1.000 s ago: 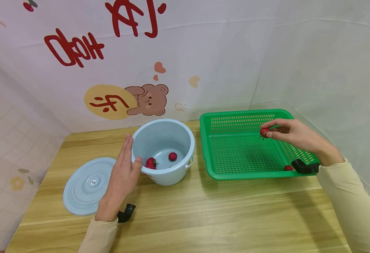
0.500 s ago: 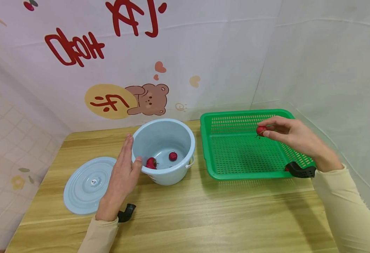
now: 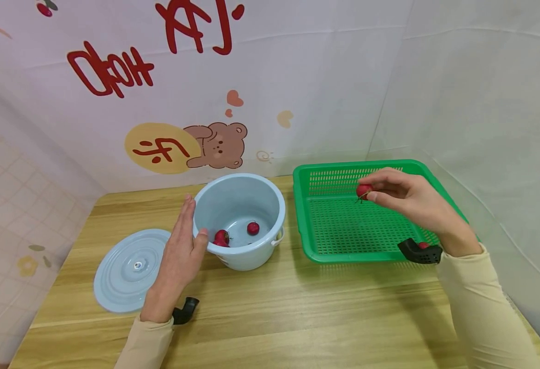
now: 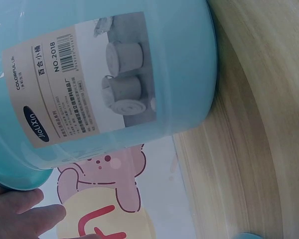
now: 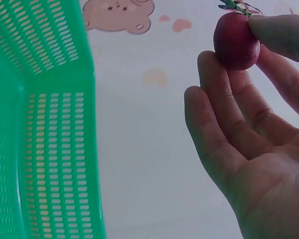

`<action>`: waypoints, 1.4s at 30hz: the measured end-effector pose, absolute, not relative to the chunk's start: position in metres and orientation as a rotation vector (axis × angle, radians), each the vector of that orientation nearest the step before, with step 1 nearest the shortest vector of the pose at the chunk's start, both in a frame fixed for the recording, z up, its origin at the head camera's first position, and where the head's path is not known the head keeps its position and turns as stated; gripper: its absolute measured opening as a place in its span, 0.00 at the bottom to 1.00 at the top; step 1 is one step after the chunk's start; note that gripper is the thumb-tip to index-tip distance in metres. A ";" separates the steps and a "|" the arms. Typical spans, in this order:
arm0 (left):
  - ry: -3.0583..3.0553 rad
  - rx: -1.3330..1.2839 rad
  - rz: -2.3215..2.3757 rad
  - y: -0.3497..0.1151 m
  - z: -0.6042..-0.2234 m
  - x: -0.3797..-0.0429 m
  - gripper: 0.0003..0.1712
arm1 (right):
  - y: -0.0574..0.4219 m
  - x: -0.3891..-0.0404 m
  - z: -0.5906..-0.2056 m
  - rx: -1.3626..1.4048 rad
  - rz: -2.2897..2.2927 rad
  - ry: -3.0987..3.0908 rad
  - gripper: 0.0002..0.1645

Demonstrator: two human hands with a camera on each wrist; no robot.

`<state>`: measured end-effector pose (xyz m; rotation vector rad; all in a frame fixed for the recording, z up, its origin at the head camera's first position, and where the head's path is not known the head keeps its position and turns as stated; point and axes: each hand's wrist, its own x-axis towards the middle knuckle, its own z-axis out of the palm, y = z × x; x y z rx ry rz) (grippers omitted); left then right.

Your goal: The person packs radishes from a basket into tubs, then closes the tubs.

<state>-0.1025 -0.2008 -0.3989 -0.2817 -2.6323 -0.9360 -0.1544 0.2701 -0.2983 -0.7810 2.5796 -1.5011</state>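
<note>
My right hand [image 3: 408, 200] pinches a small red radish [image 3: 364, 191] by thumb and fingertips above the green basket [image 3: 339, 258]. In the right wrist view, the radish [image 5: 235, 42] has thin green stems at its top. My left hand [image 3: 178, 253] rests with straight fingers against the left side of the light blue bucket [image 3: 244, 260], its thumb at the rim. Several red radishes [image 3: 253, 228] lie in the bucket. One more radish [image 3: 423, 245] sits in the basket's near right corner, partly hidden by the black wrist mount.
A light blue lid [image 3: 129, 271] lies on the wooden table [image 3: 288, 318] left of the bucket, partly behind my left hand. A printed white wall covering [image 3: 334, 92] stands directly behind the bucket and basket. The bucket has a small white handle joint [image 3: 277, 237].
My right hand has moved left over the basket with the radish in its fingertips. The left hand has stayed at the bucket.
</note>
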 end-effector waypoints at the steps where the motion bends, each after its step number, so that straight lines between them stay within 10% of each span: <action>1: -2.632 -0.281 -0.935 -0.201 -0.399 -0.103 0.40 | 0.268 -0.154 -0.298 -0.797 -1.505 2.579 0.18; 42: -2.595 -0.324 -0.934 -0.201 -0.400 -0.103 0.42 | 0.125 -0.135 -0.308 -1.230 -1.780 2.521 0.20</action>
